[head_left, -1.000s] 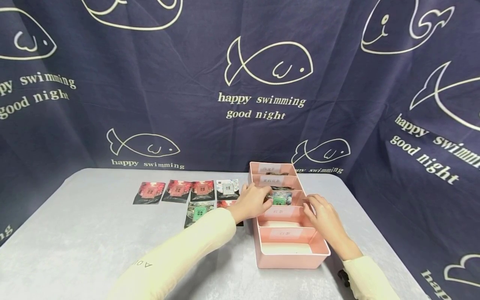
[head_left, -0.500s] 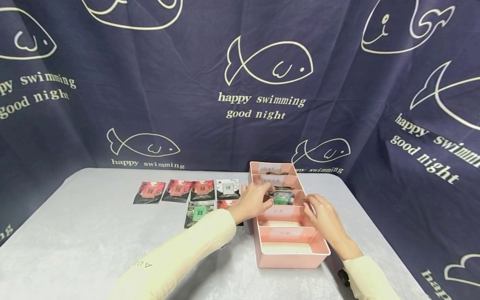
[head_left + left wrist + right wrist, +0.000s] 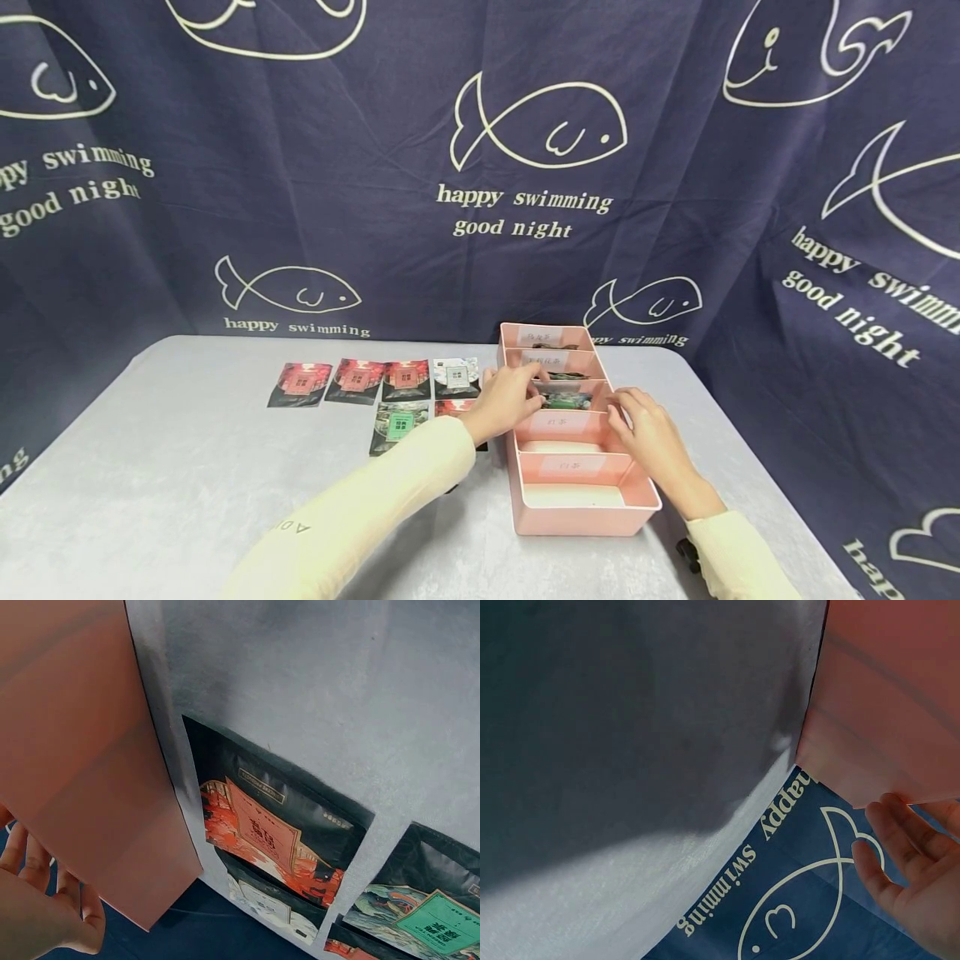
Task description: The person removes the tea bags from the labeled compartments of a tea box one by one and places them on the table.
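Observation:
A long pink divided box point(image 3: 585, 522) stands right of centre on the table. In its middle compartment lies a green-labelled tea packet point(image 3: 567, 401), low between the dividers. My left hand point(image 3: 504, 402) reaches over the box's left rim, its fingertips above that compartment beside the packet. The left wrist view shows the fingers of this hand point(image 3: 45, 915) loosely bent at the rim. My right hand point(image 3: 648, 429) touches the right rim with its fingertips; in the right wrist view they lie along the edge of the pink wall point(image 3: 900, 697).
Left of the box lie red tea packets point(image 3: 300, 383), a white one point(image 3: 456, 378) and a green one point(image 3: 397, 427). A further red packet point(image 3: 262, 825) is partly hidden by my left arm in the head view. Paper labels point(image 3: 570, 466) mark the compartments.
The green-labelled packet has sunk from standing upright to lying lower in the middle compartment. The fingers of my left hand have shifted slightly; my right hand has stayed at the rim.

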Demonstrator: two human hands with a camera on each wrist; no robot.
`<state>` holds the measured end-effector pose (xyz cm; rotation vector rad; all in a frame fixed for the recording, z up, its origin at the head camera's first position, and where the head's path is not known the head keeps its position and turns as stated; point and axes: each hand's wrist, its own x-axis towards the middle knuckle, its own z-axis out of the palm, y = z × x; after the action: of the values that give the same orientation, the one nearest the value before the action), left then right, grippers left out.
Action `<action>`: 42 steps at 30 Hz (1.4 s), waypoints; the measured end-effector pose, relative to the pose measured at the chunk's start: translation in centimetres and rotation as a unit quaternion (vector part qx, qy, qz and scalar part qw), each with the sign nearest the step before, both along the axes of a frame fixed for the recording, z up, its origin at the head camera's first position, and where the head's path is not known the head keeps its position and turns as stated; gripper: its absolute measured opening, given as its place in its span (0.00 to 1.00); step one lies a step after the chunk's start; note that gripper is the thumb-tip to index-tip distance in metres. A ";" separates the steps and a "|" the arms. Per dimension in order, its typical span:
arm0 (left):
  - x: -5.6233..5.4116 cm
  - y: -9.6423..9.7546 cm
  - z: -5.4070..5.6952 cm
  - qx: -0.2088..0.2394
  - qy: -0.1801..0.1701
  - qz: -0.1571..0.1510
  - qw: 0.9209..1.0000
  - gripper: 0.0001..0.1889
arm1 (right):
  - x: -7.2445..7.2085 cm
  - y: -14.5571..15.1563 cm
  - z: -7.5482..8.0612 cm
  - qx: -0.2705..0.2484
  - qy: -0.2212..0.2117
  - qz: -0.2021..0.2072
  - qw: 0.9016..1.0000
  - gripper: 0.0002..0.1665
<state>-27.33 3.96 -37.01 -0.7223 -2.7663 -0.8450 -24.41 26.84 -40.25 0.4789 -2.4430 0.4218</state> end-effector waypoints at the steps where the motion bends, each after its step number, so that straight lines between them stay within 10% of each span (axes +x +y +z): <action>1: 0.0 0.0 0.0 -0.001 0.000 0.001 1.000 0.11 | 0.0 0.0 0.0 0.000 0.001 0.000 1.000 0.08; 19: -0.1 -0.2 0.0 0.040 0.071 0.018 0.997 0.06 | 0.1 -0.1 0.0 -0.006 0.006 0.006 1.000 0.08; 42: 0.8 -2.2 5.4 0.103 0.117 0.003 0.988 0.08 | 0.2 -0.2 0.2 0.015 0.005 -0.011 1.000 0.11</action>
<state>-26.50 1.72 -31.65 -0.7239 -2.4320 -0.9593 -24.23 26.67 -40.02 0.4640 -2.4453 0.3738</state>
